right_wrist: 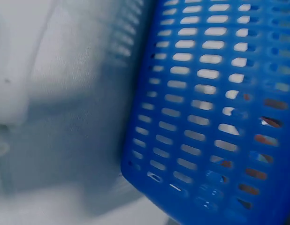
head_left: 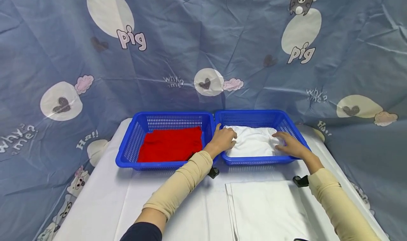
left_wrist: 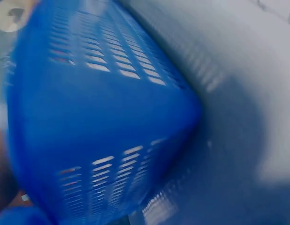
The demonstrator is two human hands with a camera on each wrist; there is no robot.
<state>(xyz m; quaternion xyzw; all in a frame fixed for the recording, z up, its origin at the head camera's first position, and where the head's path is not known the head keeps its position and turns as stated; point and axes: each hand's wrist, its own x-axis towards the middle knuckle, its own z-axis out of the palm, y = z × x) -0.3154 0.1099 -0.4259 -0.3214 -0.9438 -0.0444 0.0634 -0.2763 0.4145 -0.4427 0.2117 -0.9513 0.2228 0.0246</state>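
Observation:
A white cloth (head_left: 254, 140), possibly a garment, lies in the right blue basket (head_left: 270, 160). At the cloth's left edge is my left hand (head_left: 222, 138), reaching over the basket's inner side with the fingers loosely bent and the thumb raised. My right hand (head_left: 290, 145) reaches in over the front right corner, its fingers spread at the cloth's right edge. The left wrist view is blurred and shows a basket corner (left_wrist: 112, 108), with part of the hand at the left edge. In the right wrist view the slotted basket wall (right_wrist: 196, 108) hides most of the hand.
Close beside it on the left, another blue basket (head_left: 152, 165) holds a folded red cloth (head_left: 171, 143). A folded white cloth (head_left: 267, 209) lies on the white table (head_left: 165, 198) in front of the right basket. A blue printed curtain (head_left: 178, 50) hangs behind and around.

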